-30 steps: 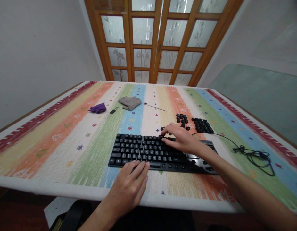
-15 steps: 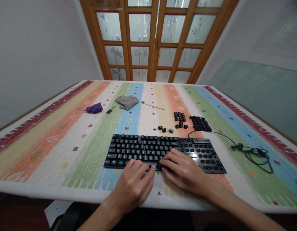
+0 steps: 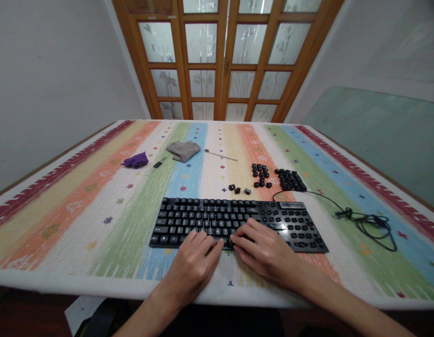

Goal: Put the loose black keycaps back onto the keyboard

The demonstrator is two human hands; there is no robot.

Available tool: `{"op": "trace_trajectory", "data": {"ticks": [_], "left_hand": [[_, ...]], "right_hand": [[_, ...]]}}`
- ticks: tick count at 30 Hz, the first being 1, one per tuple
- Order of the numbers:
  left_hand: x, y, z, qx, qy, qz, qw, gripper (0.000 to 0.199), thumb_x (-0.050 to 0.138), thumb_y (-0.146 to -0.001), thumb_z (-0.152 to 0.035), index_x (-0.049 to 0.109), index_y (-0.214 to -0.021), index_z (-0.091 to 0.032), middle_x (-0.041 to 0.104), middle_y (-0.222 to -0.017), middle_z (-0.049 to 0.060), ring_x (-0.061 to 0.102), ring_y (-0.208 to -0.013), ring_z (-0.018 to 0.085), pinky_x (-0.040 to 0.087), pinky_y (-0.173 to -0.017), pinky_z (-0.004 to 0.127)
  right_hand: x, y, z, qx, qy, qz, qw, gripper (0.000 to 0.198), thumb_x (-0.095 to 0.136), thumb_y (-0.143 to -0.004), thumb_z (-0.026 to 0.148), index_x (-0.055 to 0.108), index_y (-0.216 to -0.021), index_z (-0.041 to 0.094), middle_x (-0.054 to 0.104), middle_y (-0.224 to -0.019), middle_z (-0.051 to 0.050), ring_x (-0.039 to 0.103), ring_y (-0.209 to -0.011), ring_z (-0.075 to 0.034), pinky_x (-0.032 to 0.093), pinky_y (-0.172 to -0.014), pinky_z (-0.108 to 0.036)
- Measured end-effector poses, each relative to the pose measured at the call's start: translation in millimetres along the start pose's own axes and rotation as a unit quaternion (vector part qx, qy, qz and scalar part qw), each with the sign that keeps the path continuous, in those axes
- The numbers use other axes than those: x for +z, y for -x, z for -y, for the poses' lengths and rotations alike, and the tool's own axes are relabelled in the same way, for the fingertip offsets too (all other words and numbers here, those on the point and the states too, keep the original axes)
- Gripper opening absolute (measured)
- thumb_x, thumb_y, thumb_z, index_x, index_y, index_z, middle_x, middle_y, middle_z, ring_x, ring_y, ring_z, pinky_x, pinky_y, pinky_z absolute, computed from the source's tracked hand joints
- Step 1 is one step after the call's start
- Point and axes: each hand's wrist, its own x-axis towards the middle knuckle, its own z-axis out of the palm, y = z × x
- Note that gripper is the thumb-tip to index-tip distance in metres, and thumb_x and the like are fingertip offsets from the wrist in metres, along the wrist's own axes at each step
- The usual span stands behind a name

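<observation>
A black computer keyboard lies flat on the table, its right section bare of keycaps, with dark key sockets showing. My left hand is curled over the front edge of the keyboard, the thumb tip on the space bar. Close beside it, my right hand rests on the front row, right of the space bar. Its thumb and fingers are drawn together low at the keys; whatever lies between them is hidden. Behind the keyboard are three loose keycaps.
More loose keycaps form two groups at the back right. The keyboard's cable lies coiled at right. Farther back are a thin brush, a grey cloth, a purple cloth and a small black-handled tool. A striped tablecloth covers the table.
The view has shifted slightly, so the keyboard and objects appear a little farther left. Both hands remain at the space bar area, with only slight finger movement.
</observation>
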Motion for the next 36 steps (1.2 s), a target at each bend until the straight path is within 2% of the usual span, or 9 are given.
{"op": "trace_trajectory", "data": {"ticks": [9,14,16,19,22,24,27,31,36], "left_hand": [[1,-3,0,-0.01,0.005,-0.008,1.0,0.02,0.048,-0.098,-0.01,0.063,-0.111,-0.011,0.057,-0.079,0.004,0.051,-0.075,0.019,0.045,-0.072,0.036],[1,-5,0,-0.021,0.027,-0.022,0.999,0.019,0.049,-0.097,-0.011,0.064,-0.109,-0.01,0.061,-0.083,0.006,0.055,-0.076,0.019,0.052,-0.07,0.036],[1,-4,1,-0.025,0.044,-0.027,0.998,0.02,0.05,-0.097,-0.01,0.065,-0.11,-0.01,0.065,-0.092,0.01,0.06,-0.084,0.021,0.056,-0.075,0.038],[2,1,-1,-0.017,0.049,-0.022,0.998,0.029,0.045,-0.097,-0.006,0.063,-0.12,-0.009,0.065,-0.119,0.015,0.06,-0.116,0.025,0.057,-0.094,0.043],[3,2,-7,-0.01,0.024,0.03,0.999,0.039,0.044,-0.098,-0.009,0.054,-0.135,-0.008,0.055,-0.142,0.017,0.045,-0.139,0.028,0.05,-0.108,0.047],[2,1,-13,-0.014,0.005,0.063,0.998,0.04,0.045,-0.101,-0.02,0.05,-0.14,-0.01,0.05,-0.147,0.016,0.042,-0.142,0.029,0.046,-0.111,0.052],[1,-1,-19,-0.03,-0.022,0.088,0.995,0.047,0.045,-0.103,-0.039,0.047,-0.144,-0.016,0.045,-0.152,0.014,0.041,-0.142,0.032,0.041,-0.111,0.058],[1,1,-20,-0.029,-0.036,0.106,0.993,0.051,0.045,-0.102,-0.046,0.042,-0.147,-0.021,0.04,-0.156,0.012,0.037,-0.144,0.031,0.036,-0.114,0.057],[2,3,-18,-0.029,-0.031,0.107,0.993,0.051,0.044,-0.103,-0.044,0.041,-0.148,-0.02,0.04,-0.156,0.012,0.037,-0.145,0.028,0.035,-0.115,0.052]], "right_hand": [[4,-1,11,-0.036,0.084,0.0,0.996,0.015,0.051,-0.093,0.012,0.066,-0.094,0.01,0.059,-0.086,-0.011,0.052,-0.081,-0.023,0.047,-0.069,-0.037],[15,3,14,-0.033,0.065,-0.018,0.997,0.018,0.048,-0.093,0.012,0.065,-0.088,0.012,0.059,-0.086,-0.011,0.052,-0.078,-0.021,0.046,-0.066,-0.035],[13,4,14,-0.022,0.058,-0.027,0.998,0.018,0.049,-0.093,0.013,0.067,-0.093,0.01,0.06,-0.088,-0.012,0.053,-0.08,-0.022,0.048,-0.068,-0.036],[3,2,11,0.018,0.004,-0.022,1.0,0.018,0.053,-0.093,0.018,0.07,-0.097,0.011,0.062,-0.094,-0.013,0.055,-0.086,-0.023,0.051,-0.076,-0.039],[-10,-6,-5,0.047,-0.069,-0.019,0.996,0.019,0.056,-0.093,0.02,0.074,-0.093,0.017,0.063,-0.106,-0.012,0.056,-0.097,-0.024,0.052,-0.086,-0.041],[-15,-15,-24,0.053,-0.079,-0.049,0.994,0.02,0.055,-0.094,0.021,0.075,-0.091,0.018,0.064,-0.104,-0.011,0.057,-0.098,-0.023,0.051,-0.086,-0.042],[-17,-31,-57,0.08,-0.032,-0.058,0.995,0.025,0.054,-0.095,0.023,0.074,-0.083,0.017,0.067,-0.098,-0.011,0.056,-0.091,-0.023,0.049,-0.087,-0.045],[-7,-51,-90,0.102,0.022,0.013,0.994,0.021,0.056,-0.094,0.022,0.075,-0.088,0.015,0.069,-0.094,-0.011,0.055,-0.091,-0.025,0.046,-0.086,-0.043],[7,-65,-95,0.104,0.088,0.074,0.988,0.024,0.054,-0.097,0.023,0.076,-0.093,0.014,0.07,-0.1,-0.012,0.054,-0.093,-0.026,0.043,-0.086,-0.041]]}}
